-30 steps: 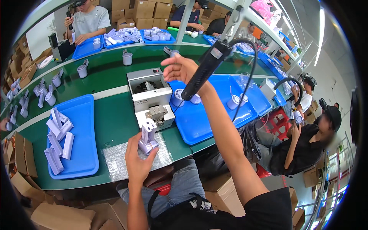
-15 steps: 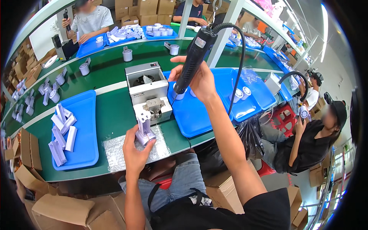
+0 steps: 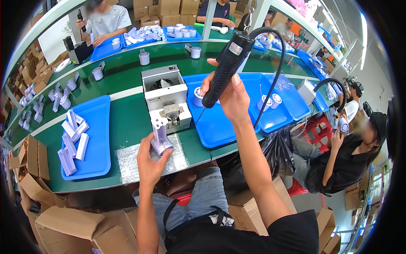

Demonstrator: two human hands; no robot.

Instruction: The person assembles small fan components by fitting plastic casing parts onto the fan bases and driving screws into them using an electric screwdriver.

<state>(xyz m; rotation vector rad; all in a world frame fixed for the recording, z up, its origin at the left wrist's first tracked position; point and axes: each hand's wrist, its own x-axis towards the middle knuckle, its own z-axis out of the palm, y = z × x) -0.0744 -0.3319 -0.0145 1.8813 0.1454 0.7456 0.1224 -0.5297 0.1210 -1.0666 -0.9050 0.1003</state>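
Note:
My left hand [image 3: 153, 163] grips a pale lilac plastic housing [image 3: 160, 139], held upright with its round end low against my fingers, over the near table edge. My right hand [image 3: 232, 97] is wrapped round a black electric screwdriver [image 3: 226, 70] hanging on a hook and cable. Its thin bit slants down to the left, apart from the housing. Just beyond the housing stands a grey metal box-shaped machine [image 3: 165, 99] with an open top and a small metal fixture in front. A blue tray [image 3: 211, 133] lies under the screwdriver, with a round white part [image 3: 198, 97] in it.
Another blue tray [image 3: 99, 158] with several lilac strips sits at the left. Bubble wrap [image 3: 131, 163] covers the table edge. Along the green belt [image 3: 120, 80] stand several finished-looking housings. A black bag [image 3: 279, 150] hangs at the right, near a seated co-worker [image 3: 351, 156].
The screwdriver in my right hand has shifted right and slightly towards me, away from the machine. My left hand keeps its hold on the housing. The whole view has shifted a little.

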